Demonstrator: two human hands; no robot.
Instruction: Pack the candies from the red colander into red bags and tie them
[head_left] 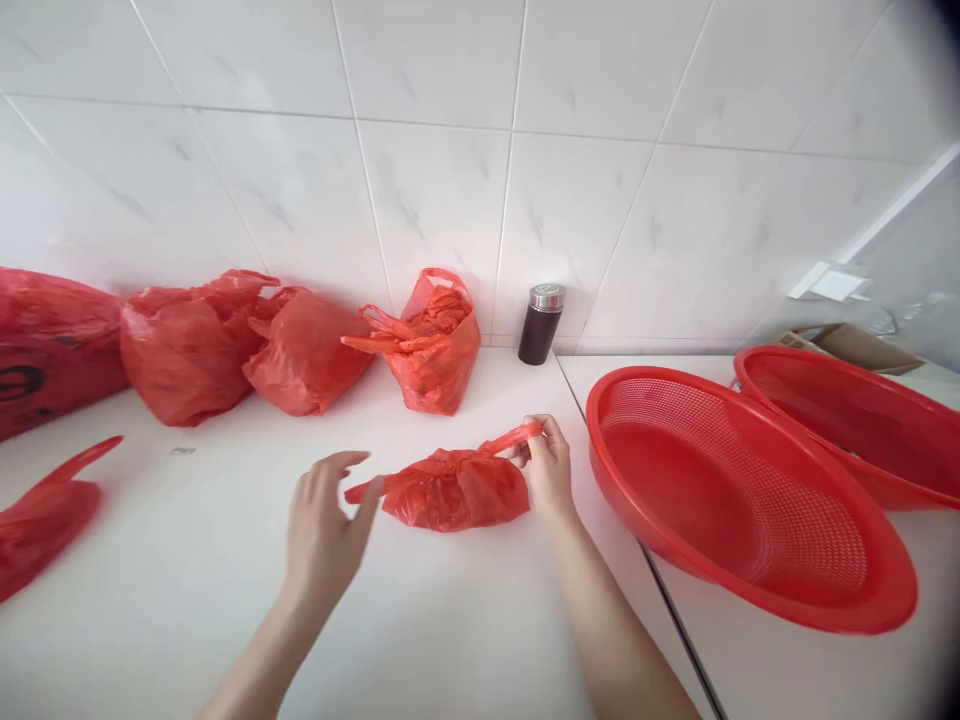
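A small red plastic bag (pixel 457 492) lies on the white table, bunched at the top, with one handle sticking out on each side. My right hand (pixel 546 462) pinches its right handle between thumb and fingers. Beside the left handle is my left hand (pixel 328 505), its thumb and fingers apart; the thumb tip is close to that handle, and I cannot tell whether it touches. What is inside the bag is hidden.
Behind stand several filled red bags, one with loose handles (pixel 435 345), and a dark thermos (pixel 541 325) by the tiled wall. Another red bag (pixel 49 520) lies at left. Two red plastic baskets, one nearer (pixel 697 490), are at right, with a cardboard box (pixel 855 345) behind.
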